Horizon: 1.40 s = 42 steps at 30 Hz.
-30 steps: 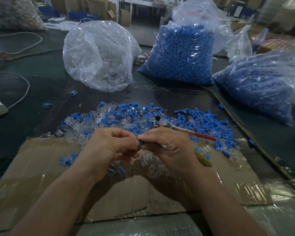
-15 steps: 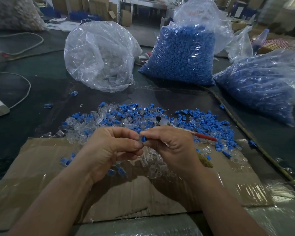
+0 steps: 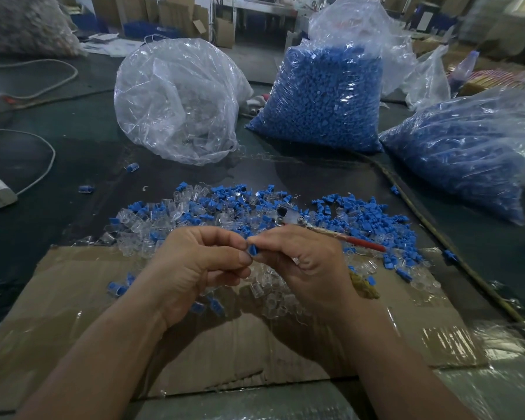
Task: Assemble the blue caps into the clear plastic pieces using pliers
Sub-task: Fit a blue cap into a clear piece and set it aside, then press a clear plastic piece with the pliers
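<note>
Your left hand (image 3: pixel 200 262) and right hand (image 3: pixel 309 262) meet above the brown cardboard sheet (image 3: pixel 73 298), both closed, their fingertips pinching one small blue plastic cap (image 3: pixel 252 250). The right hand also grips the red-handled metal pliers (image 3: pixel 288 215). The cap looks light, stiff and probably slick, so pinch its broad head and leave the stem free.

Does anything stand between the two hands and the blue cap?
Nothing visible. The left hand and the right hand both pinch the blue cap directly; the pliers point away, beyond the right hand.
</note>
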Each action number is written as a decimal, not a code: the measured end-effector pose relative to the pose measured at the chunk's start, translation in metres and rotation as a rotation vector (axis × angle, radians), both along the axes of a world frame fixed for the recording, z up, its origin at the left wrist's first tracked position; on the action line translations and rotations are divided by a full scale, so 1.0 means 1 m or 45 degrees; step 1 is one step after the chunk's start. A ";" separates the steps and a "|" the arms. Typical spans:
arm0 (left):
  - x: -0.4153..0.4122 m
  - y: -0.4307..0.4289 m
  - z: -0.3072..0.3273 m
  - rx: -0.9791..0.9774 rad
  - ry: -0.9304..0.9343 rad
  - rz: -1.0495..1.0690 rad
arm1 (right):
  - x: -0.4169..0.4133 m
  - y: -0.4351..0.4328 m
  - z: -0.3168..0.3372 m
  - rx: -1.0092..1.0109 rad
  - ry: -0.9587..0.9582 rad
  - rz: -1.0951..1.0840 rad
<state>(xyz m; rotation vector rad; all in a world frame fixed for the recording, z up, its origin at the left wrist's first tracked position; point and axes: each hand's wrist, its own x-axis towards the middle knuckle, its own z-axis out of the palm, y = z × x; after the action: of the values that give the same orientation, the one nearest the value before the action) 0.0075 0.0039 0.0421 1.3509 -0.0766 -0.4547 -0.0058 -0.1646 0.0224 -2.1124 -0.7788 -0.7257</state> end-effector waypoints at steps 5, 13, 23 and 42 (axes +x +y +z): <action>0.000 -0.002 -0.001 0.040 -0.037 0.030 | -0.001 0.000 -0.001 -0.014 0.019 0.001; -0.001 -0.003 -0.003 0.045 -0.057 0.046 | -0.001 0.001 0.001 -0.025 0.000 0.004; -0.001 -0.006 -0.005 0.045 -0.093 0.087 | -0.002 -0.002 0.006 -0.114 0.050 -0.073; 0.001 -0.007 -0.011 -0.001 -0.121 0.159 | 0.014 -0.069 0.004 -0.723 1.057 -0.969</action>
<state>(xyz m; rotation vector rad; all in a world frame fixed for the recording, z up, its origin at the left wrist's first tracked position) 0.0083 -0.0029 0.0312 1.3673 -0.0701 -0.2851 0.0085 -0.2335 0.0263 -2.9108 0.3526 0.1107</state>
